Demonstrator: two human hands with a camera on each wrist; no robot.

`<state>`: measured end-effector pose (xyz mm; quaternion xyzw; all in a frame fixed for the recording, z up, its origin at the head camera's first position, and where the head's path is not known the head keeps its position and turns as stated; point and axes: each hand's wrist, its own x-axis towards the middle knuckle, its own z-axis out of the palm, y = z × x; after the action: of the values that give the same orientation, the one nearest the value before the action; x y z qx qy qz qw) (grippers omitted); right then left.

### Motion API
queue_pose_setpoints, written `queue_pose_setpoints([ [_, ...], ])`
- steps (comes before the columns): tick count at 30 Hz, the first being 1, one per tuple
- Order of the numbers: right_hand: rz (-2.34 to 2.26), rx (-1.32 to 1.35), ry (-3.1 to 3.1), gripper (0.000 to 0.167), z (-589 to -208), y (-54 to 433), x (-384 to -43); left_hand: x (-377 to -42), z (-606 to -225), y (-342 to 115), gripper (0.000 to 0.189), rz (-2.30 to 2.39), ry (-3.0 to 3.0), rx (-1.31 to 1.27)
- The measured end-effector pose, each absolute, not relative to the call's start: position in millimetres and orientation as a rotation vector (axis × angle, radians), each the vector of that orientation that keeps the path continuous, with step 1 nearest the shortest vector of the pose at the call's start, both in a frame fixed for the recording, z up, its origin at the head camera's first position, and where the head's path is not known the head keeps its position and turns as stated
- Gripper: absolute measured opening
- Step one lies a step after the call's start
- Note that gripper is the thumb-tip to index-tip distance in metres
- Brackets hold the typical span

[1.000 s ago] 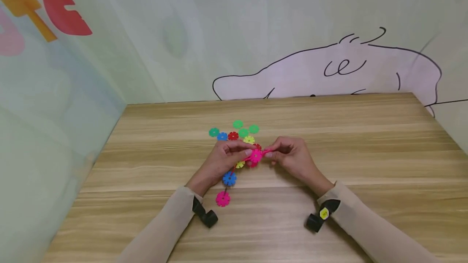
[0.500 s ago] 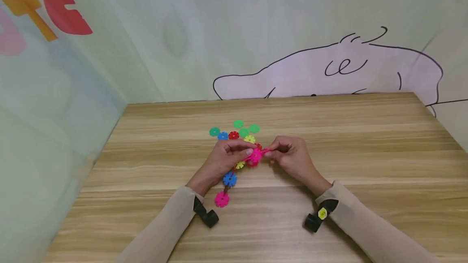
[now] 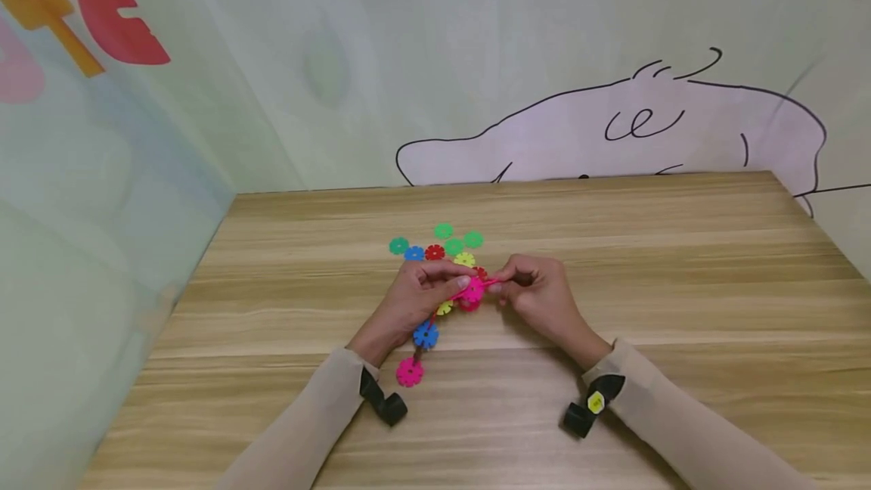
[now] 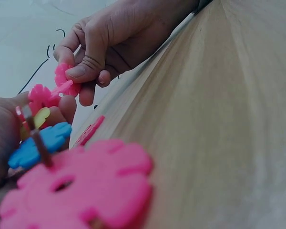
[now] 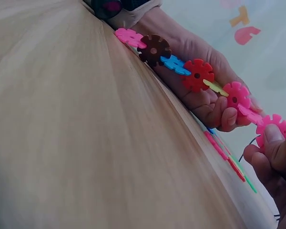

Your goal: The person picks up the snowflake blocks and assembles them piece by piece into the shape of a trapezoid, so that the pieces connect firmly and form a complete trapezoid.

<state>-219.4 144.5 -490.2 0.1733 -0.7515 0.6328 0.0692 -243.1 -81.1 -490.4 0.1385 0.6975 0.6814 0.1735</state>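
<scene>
A chain of slotted plastic snowflake discs hangs from my left hand (image 3: pixel 415 297), whose thumb and fingers pinch it near its pink upper end. Down from there, in the right wrist view, run a yellow disc (image 5: pixel 215 88), a red disc (image 5: pixel 198 75), a blue disc (image 5: pixel 175 65), a brown disc (image 5: pixel 154 50) and a pink end disc (image 5: pixel 128 37). Thumb and forefinger of my right hand (image 3: pixel 537 297) pinch another pink disc (image 4: pixel 62 74). It meets the flat pink disc (image 4: pixel 44 95) at the left fingertips edge to edge, at an angle.
Beyond the hands, loose discs lie on the wooden table (image 3: pixel 646 263): several green ones (image 3: pixel 444 231), a blue one (image 3: pixel 414 253), a red one (image 3: pixel 435 252) and a yellow one (image 3: pixel 465 258). A printed cloth backdrop (image 3: pixel 306 59) stands behind the table and along its left side.
Both hands keep their holds. The right hand and wrist have shifted slightly left, and the chain's lower pink end has swung a little to the left.
</scene>
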Motion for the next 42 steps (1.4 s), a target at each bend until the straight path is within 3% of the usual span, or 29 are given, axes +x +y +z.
queue_pose_setpoints([
  [28, 1.780, 0.573, -2.346, 0.014, -491, 146, -220, -242, -490, -85, 0.021, 1.886, 2.086, 0.450],
  [42, 1.542, 0.504, -2.599, 0.020, -491, 150, -230, -258, -488, -114, 0.027, 1.950, 2.136, 0.344],
])
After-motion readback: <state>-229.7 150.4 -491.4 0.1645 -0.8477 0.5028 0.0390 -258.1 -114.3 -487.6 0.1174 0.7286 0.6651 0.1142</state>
